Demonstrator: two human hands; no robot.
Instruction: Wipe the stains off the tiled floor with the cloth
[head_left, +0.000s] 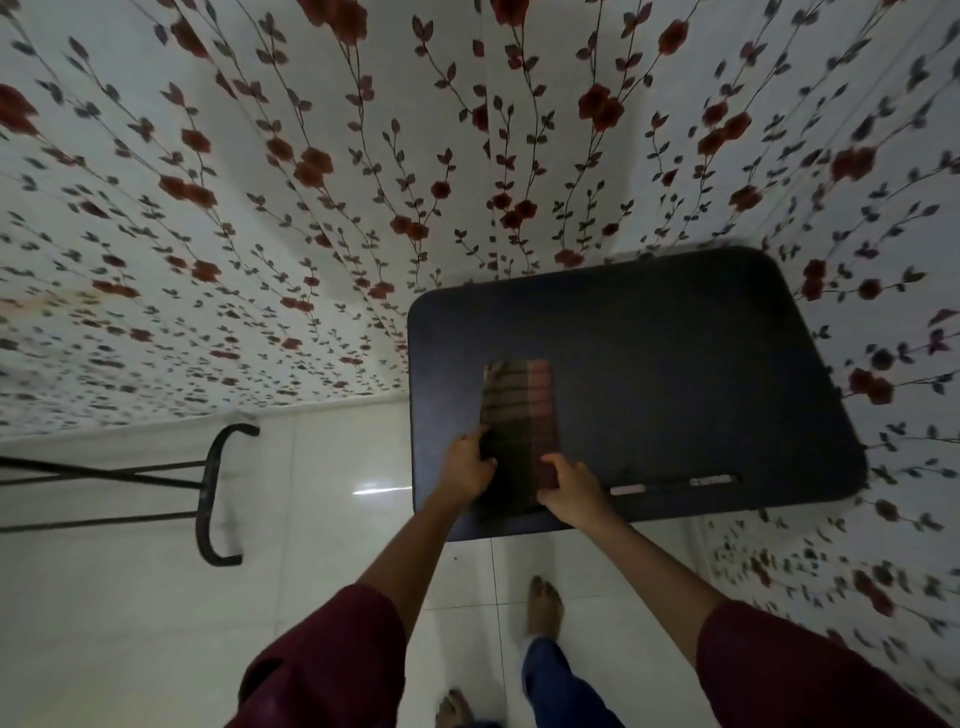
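Cloth (519, 415), folded on dark table (675, 332), is gripped at near edge by left hand (465, 467) & right hand (571, 488); prob. light, soft, floppy, best lifted w/ both.

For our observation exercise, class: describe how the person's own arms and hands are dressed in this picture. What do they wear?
Both arms wear loose dark maroon sleeves that end around the elbow, leaving the forearms bare. The left hand and right hand are bare: no gloves show, and no rings, watch or bracelets can be made out in the dim, slightly blurred picture.
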